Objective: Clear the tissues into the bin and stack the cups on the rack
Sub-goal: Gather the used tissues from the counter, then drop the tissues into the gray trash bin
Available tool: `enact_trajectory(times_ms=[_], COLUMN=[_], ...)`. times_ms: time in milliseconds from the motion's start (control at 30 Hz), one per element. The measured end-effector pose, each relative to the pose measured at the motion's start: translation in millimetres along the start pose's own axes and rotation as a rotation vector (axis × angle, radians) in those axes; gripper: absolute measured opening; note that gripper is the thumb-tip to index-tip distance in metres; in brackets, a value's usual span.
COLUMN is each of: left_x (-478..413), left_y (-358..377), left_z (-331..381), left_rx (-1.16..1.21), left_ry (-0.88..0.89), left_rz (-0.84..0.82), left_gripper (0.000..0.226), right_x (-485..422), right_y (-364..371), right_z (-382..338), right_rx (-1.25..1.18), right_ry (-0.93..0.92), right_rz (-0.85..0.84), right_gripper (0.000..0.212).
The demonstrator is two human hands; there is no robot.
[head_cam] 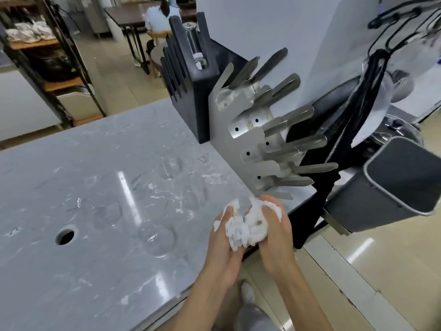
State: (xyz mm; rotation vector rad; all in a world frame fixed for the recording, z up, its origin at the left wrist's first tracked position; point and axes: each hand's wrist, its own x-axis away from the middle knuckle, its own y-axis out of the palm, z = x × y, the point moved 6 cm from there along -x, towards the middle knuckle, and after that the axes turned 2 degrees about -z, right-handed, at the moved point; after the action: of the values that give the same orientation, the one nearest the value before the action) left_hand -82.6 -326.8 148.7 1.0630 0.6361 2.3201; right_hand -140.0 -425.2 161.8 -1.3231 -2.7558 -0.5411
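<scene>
Both cupped around crumpled tissues: left hand, right hand, pressed together at table edge, below rack.

Four clear cups, one rack, one bin, two hands.

the clear glass cups on the grey marble desk are faint outlines only; their count cannot be settled. the crumpled white tissues are partly covered by the left hand and right hand. the dark grey rectangular bin is cut off by the right edge. the steel pegged cup rack is motion-blurred at its pegs. the desk runs off the left and bottom edges.
</scene>
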Motion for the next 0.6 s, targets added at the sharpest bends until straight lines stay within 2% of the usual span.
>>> enact_trajectory(times_ms=[33,67,200,300,333,400,467,600], left_x=[0,-1,-15,-35,-42,-55,-69,-104], left_y=[4,8,34,68,88,133,178,258], left_z=[-2,-7,-33,-46,-53,-75,-102,-141], left_rx=[-0.03,-0.05,-0.043,0.0,0.002,-0.011,-0.032,-0.097], left_ry=[0.03,0.05,0.098,0.148,0.154,0.151,0.159,0.172], left_rz=[0.027,0.048,0.126,0.125,0.091,0.022,0.003,-0.108], left_gripper=[0.034,0.025,0.01,0.008,0.007,0.005,0.006,0.016], right_x=[2,4,4,-20,-31,-55,-75,-110], right_y=[-11,-19,-49,-88,-102,-120,-143,-209], right_z=[2,0,-31,-67,-76,-87,-95,-126], right_rx=[-0.086,-0.067,0.097,0.109,0.115,0.148,0.268,0.393], right_ry=[0.041,0.024,-0.231,-0.374,-0.381,-0.355,-0.365,-0.47], right_rz=[0.052,0.1,0.257,0.299,0.276,0.125,-0.006,-0.027], right_gripper=[0.018,0.017,0.027,0.022,0.021,0.021,0.023,0.024])
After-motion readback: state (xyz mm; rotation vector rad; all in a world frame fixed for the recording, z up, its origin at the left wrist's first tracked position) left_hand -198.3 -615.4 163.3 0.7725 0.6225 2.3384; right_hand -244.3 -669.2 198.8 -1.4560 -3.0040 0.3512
